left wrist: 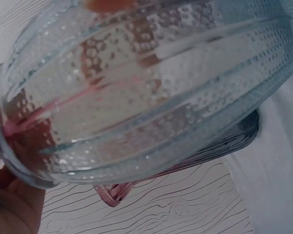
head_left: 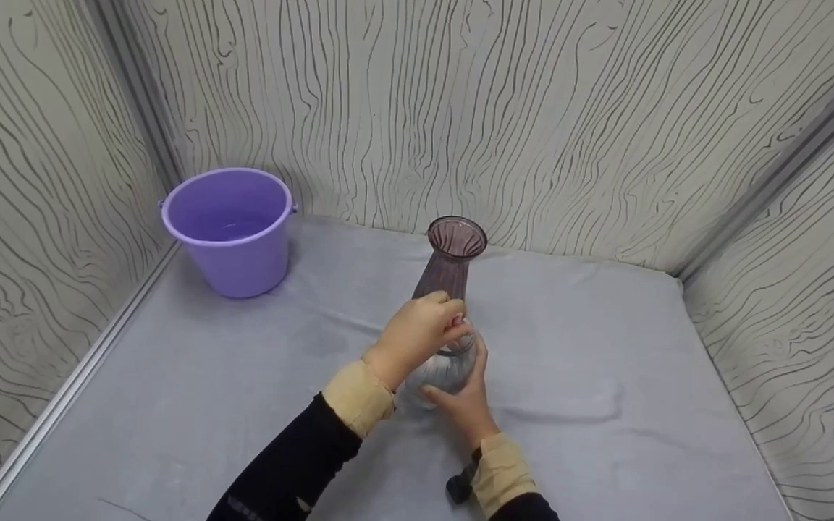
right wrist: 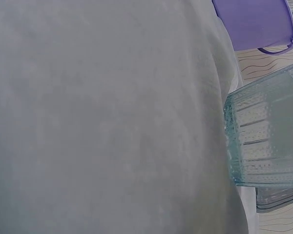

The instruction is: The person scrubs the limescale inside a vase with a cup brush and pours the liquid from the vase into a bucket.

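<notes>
A clear ribbed glass vase point(head_left: 440, 373) with a bumpy surface stands on the cloth, mouth upward. My right hand point(head_left: 469, 405) grips its side, thumb on the near face and fingers round the right. Over its mouth my left hand point(head_left: 420, 333) has curled fingers pinching a thin pink stick point(left wrist: 58, 103). Through the glass in the left wrist view, the stick runs from the mouth down into the vase; its far end is blurred by the texture. Just behind stands a taller purple-tinted glass vase point(head_left: 453, 242) with a flared rim, partly hidden by my left hand.
A purple bucket point(head_left: 243, 268) stands at the back left near the wall. Grey cloth point(head_left: 605, 347) covers the table. Wood-patterned panels point(head_left: 417, 108) close in the back and both sides. A small black object point(head_left: 458, 489) is beside my right wrist.
</notes>
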Motion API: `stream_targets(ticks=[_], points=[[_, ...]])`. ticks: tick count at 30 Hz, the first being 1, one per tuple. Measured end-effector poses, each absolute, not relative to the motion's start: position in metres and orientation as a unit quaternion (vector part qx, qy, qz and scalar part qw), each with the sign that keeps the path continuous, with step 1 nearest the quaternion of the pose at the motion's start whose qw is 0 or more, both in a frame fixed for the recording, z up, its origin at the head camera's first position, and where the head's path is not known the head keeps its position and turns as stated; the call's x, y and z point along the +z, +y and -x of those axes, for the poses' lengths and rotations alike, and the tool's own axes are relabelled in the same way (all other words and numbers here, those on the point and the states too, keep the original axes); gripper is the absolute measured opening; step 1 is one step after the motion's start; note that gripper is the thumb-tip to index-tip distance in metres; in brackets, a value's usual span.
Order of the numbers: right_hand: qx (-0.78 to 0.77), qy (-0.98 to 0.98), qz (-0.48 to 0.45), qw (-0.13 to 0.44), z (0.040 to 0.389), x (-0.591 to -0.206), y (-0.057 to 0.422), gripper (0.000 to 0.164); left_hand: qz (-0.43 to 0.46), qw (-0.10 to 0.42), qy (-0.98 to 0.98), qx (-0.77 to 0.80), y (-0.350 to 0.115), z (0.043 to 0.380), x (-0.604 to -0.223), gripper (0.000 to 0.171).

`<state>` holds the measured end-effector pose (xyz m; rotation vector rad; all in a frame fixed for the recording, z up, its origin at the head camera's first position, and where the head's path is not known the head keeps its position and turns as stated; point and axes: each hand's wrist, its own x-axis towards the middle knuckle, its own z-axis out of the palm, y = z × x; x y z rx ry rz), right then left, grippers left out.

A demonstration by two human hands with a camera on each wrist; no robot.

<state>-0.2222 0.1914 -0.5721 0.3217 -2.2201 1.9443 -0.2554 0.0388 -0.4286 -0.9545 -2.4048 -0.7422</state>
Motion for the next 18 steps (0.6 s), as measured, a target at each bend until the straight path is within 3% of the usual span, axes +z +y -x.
stream_targets(ticks=[11, 15, 18], points=[[0.655, -0.744, -0.106, 0.083, 0.223, -0.573, 0.192, 0.124, 0.38, 0.065, -0.9, -0.206, 0.035, 0.246, -0.405, 0.018], [0.653, -0.746, -0.104, 0.085, 0.222, -0.572, 0.191, 0.123, 0.384, 0.048, -0.904, -0.18, 0.036, 0.242, -0.401, 0.015], [0.642, -0.755, -0.1, 0.087, 0.222, -0.571, 0.19, 0.123, 0.374, 0.065, -0.906, -0.188, 0.038, 0.243, -0.402, 0.01]])
